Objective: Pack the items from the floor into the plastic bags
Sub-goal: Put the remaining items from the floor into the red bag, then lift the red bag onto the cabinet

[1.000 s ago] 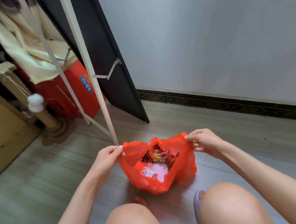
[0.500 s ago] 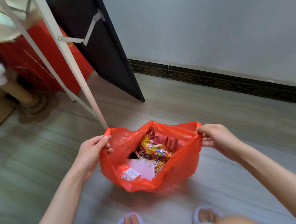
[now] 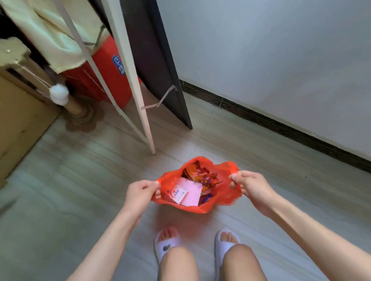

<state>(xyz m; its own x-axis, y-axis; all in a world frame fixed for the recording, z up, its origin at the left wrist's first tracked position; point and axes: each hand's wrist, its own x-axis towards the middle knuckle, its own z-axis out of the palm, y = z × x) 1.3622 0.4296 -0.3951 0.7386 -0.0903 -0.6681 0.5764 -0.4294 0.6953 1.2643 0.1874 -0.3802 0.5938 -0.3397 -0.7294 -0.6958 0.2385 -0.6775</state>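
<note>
While the left hand and right hand each pinched a rim of the thin red plastic bag, it hung open above bare pale floor tiles. A white-and-pink carton and bright snack packets lay inside. A white metal frame leg stood just beyond the bag.

Red bag apparently higher off floor, person upright.

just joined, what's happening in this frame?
A person stands over a red plastic bag, holding it open, the left hand and the right hand each pinching one side of its rim. A white carton and snack packets are already inside. No loose items show on the floor around it.
</note>
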